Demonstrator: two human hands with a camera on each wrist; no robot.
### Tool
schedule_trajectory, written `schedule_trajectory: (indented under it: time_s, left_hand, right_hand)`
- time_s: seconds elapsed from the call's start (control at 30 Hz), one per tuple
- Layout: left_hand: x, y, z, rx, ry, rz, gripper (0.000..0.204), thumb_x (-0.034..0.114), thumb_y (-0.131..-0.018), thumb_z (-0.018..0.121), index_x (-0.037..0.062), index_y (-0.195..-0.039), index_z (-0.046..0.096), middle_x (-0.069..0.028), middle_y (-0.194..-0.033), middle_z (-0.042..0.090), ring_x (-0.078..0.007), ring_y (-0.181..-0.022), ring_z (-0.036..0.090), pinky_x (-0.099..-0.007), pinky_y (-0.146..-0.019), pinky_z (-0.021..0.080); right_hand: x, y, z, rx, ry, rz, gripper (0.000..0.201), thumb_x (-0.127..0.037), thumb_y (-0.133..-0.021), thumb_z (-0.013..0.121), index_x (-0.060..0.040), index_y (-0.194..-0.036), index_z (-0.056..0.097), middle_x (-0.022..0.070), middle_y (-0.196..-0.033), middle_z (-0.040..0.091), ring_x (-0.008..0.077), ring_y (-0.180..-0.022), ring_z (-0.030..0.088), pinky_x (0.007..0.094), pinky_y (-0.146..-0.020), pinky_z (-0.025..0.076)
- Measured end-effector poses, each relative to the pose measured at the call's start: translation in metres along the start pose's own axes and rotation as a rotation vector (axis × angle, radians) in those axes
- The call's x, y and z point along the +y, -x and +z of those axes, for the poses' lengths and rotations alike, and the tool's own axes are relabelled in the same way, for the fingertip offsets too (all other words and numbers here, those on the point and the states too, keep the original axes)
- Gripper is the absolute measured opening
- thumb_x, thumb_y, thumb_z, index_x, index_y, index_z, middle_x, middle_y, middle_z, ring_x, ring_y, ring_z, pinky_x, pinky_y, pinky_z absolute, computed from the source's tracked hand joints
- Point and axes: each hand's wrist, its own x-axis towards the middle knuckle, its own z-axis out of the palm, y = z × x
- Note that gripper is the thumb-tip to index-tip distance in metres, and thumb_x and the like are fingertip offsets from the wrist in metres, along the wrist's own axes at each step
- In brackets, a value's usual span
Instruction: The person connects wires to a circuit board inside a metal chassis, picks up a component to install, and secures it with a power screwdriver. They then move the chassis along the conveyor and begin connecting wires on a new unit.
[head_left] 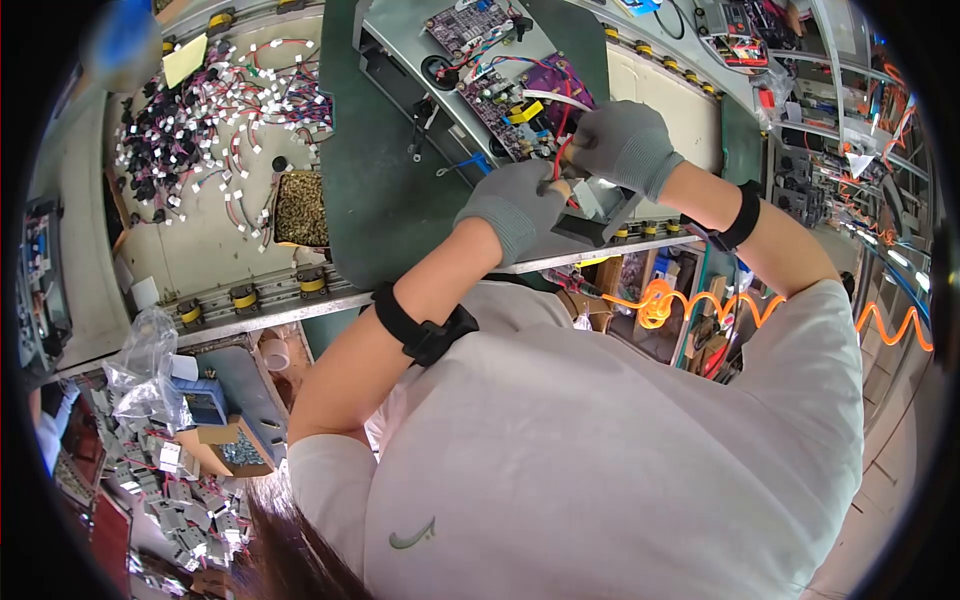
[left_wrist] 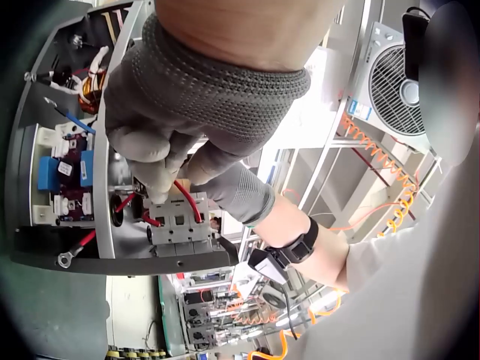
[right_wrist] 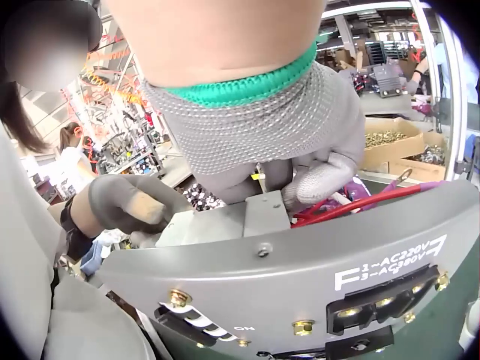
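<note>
My gloved left hand [head_left: 515, 205] pinches a red wire [head_left: 560, 158] close over a pale grey circuit breaker [left_wrist: 176, 221] at the near end of a grey metal case. From the other side my gloved right hand [head_left: 625, 145] curls its fingers at the same wire, its fingertips beside the left ones. Red wires loop into the breaker's top in the left wrist view. The case's end panel [right_wrist: 225, 262] carries white voltage lettering and brass bolts. Farther along the case sit a circuit board [head_left: 500, 110] and a purple board [head_left: 560, 80]. The gloves partly hide the wire's ends.
The case lies on a green mat [head_left: 380, 230]. Wire bundles with white connectors [head_left: 225, 130] and a box of brass parts [head_left: 301, 208] are at the left. A roller rail [head_left: 245, 297] runs along the near edge. An orange coiled hose [head_left: 655, 300] hangs at the right.
</note>
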Motion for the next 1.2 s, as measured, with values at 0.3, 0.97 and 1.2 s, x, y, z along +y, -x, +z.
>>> schedule_trajectory:
  time_s: [0.3, 0.97, 1.2]
  left_hand:
    - [-0.002, 0.005, 0.013, 0.176, -0.214, 0.234, 0.040, 0.025, -0.079, 0.055, 0.0067, -0.115, 0.052, -0.0144, -0.093, 0.058, -0.0321, -0.077, 0.058, -0.0390, -0.069, 0.048]
    - [0.009, 0.013, 0.015, 0.123, -0.411, 0.245, 0.052, 0.023, -0.078, 0.057, 0.0066, -0.125, 0.043, -0.0103, -0.093, 0.055, -0.0261, -0.079, 0.059, -0.0373, -0.065, 0.050]
    - [-0.002, 0.015, 0.018, 0.097, -0.365, 0.268, 0.051, 0.020, -0.080, 0.054, 0.0081, -0.127, 0.039, -0.0117, -0.088, 0.057, -0.0274, -0.079, 0.059, -0.0392, -0.066, 0.048]
  right_hand:
    - [0.020, -0.010, 0.015, 0.280, 0.064, -0.294, 0.041, -0.022, -0.068, 0.065, -0.0155, -0.108, 0.055, 0.0066, -0.104, 0.052, 0.0261, -0.102, 0.050, 0.0366, -0.083, 0.046]
    - [0.033, -0.041, 0.023, 0.079, -0.031, -0.431, 0.019, -0.018, -0.078, 0.051, -0.0075, -0.088, 0.063, 0.0129, -0.090, 0.057, 0.0301, -0.090, 0.056, 0.0395, -0.079, 0.045]
    - [0.033, -0.041, 0.016, -0.114, 0.023, -0.529, 0.021, -0.019, -0.080, 0.052, -0.0074, -0.094, 0.062, 0.0138, -0.097, 0.058, 0.0303, -0.095, 0.055, 0.0391, -0.082, 0.044]
